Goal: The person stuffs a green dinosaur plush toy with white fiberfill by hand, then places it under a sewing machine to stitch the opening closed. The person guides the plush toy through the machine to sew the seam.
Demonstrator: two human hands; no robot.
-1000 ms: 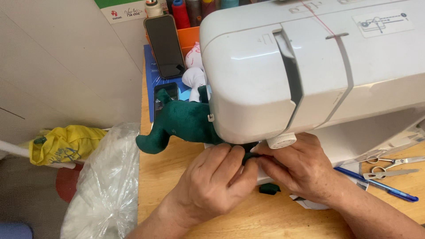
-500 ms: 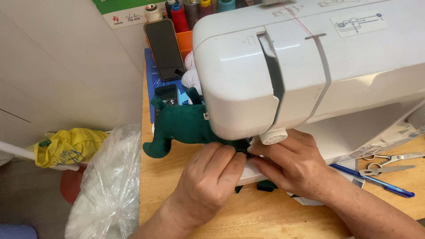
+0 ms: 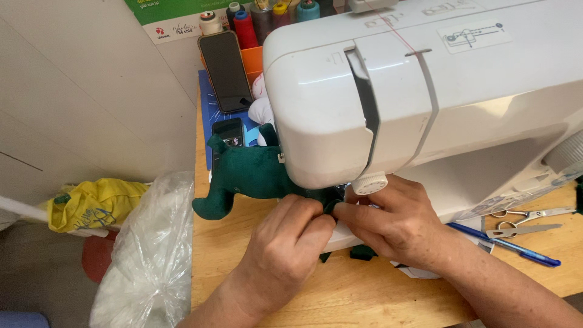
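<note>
A person's two hands work a dark green stuffed fabric toy (image 3: 246, 176) beneath the head of a white sewing machine (image 3: 425, 91) on a wooden counter (image 3: 364, 297). The left hand (image 3: 285, 243) is curled shut, its fingertips pinching a fold of the green fabric just under the machine's front end; the right hand (image 3: 398, 222) is closed on the same fold from the other side, fingertips meeting the left's. Most of the toy lies to the left of the machine, one limb hanging over the counter's edge.

Behind the toy, one black smartphone (image 3: 226, 71) leans upright against an orange holder (image 3: 254, 61), with a smaller dark device (image 3: 229, 132) lying below it on a blue sheet (image 3: 205, 109). Five thread spools (image 3: 246, 27) show along the back: cream, red with a blue cap, brown, yellow and teal. A green-and-white printed sign (image 3: 176, 21) hangs on the wall above them.

To the right of the machine lie one pair of small silver scissors (image 3: 525, 222) and one blue pen (image 3: 504, 245), just beside each other. Off the counter's left edge sit one crumpled clear plastic bag (image 3: 149, 255) and one yellow bag (image 3: 91, 203) with blue print.
</note>
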